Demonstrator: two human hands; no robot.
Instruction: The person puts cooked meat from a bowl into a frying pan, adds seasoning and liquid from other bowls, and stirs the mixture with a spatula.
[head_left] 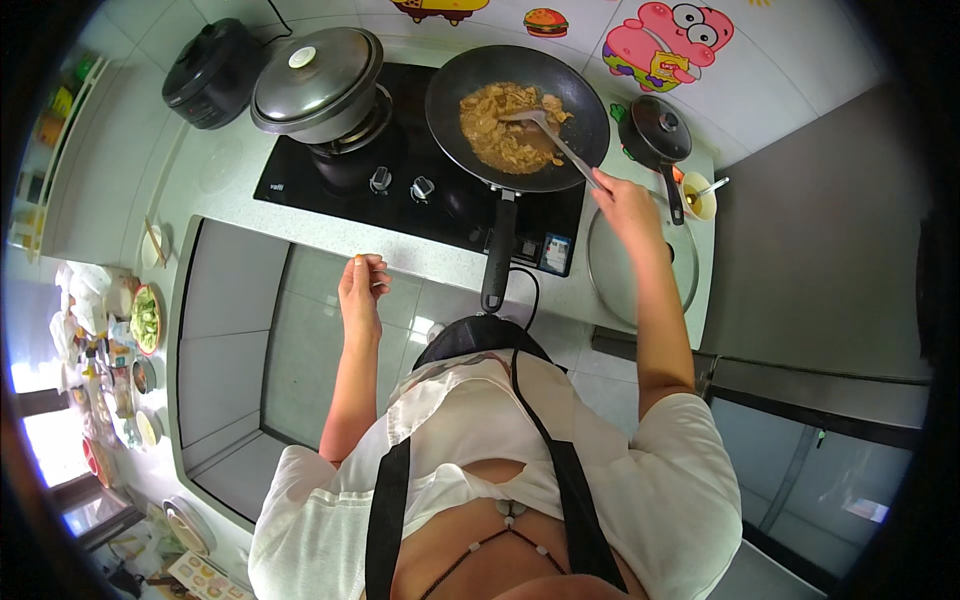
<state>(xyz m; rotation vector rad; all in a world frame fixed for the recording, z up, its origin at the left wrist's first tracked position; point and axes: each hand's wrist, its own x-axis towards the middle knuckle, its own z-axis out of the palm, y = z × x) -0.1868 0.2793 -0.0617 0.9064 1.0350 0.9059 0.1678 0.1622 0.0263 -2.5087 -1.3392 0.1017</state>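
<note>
My right hand (630, 208) is closed round the handle of a spatula (565, 150). Its blade rests in browned, saucy pieces of food (497, 125) inside a black frying pan (585, 90). The pan sits on the right side of a black glass gas hob (400, 210), its long handle pointing toward me. My left hand (362, 285) hovers in front of the counter edge, fingers loosely curled and a little apart, with nothing visible in it. It touches neither the pan nor the hob.
A lidded steel pot (320, 90) stands on the left burner, beside a black rice cooker (210, 75). At right are a small lidded saucepan (655, 130), a bowl with a spoon (700, 200) and a glass lid (640, 275). Several dishes line the left counter, including a plate of greens (146, 318).
</note>
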